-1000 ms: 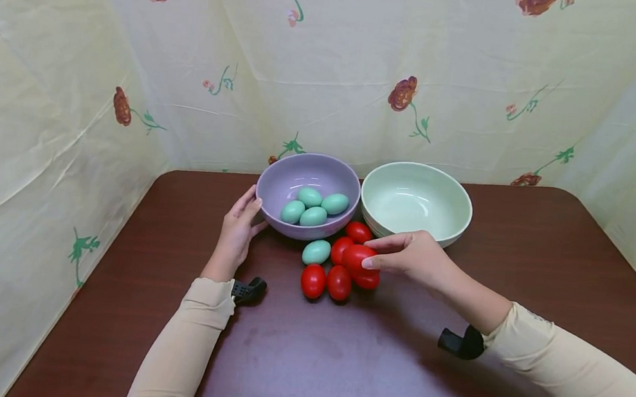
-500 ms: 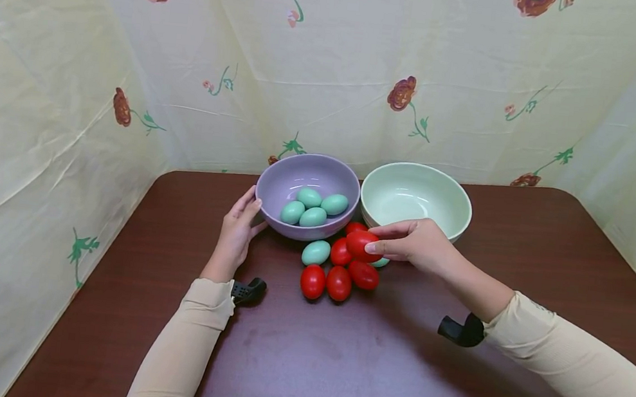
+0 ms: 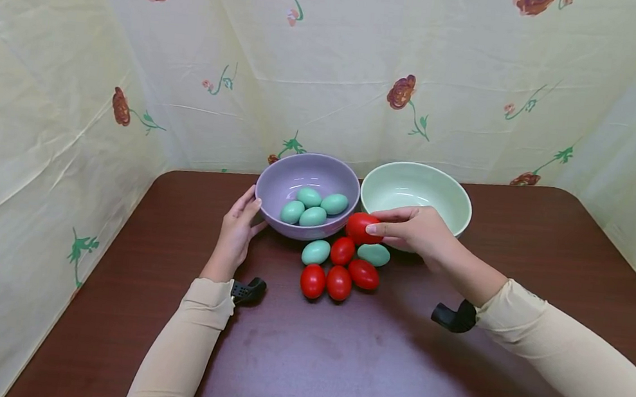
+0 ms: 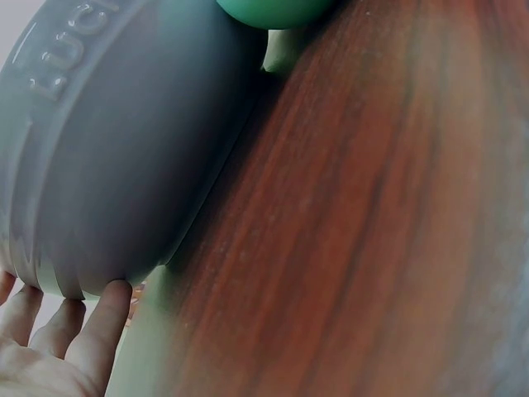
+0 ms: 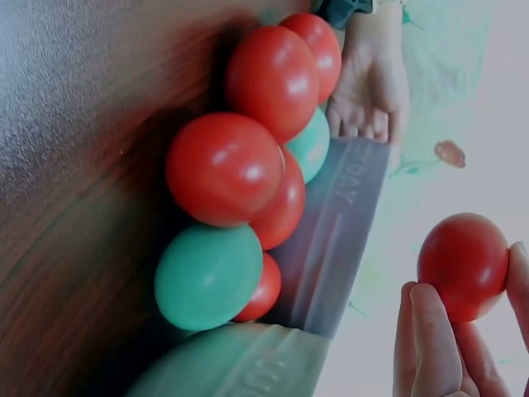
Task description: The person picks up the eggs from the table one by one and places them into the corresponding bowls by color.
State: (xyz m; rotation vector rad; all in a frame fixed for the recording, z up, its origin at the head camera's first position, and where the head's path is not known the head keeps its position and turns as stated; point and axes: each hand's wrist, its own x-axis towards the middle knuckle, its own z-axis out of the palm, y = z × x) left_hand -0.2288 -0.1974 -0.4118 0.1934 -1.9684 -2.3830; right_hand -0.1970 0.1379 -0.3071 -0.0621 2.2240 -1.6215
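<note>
My right hand pinches a red egg between thumb and fingertips, raised over the front of the mint green bowl. In the right wrist view the held egg shows clear of the other eggs. My left hand rests at the left side of the purple bowl, its fairly straight fingers touching the outer wall. Several pale green eggs lie in that bowl. In front of the bowls are several red eggs and two green ones, one left and one right.
The mint green bowl stands right beside the purple one, its front partly hidden by my right hand. Both bowls sit near the back edge of the brown table. A flowered cloth hangs behind and at the sides.
My right hand has lifted the red egg up and back toward the bowls, uncovering the green egg on the right. The left hand and the bowls stay where they were.
</note>
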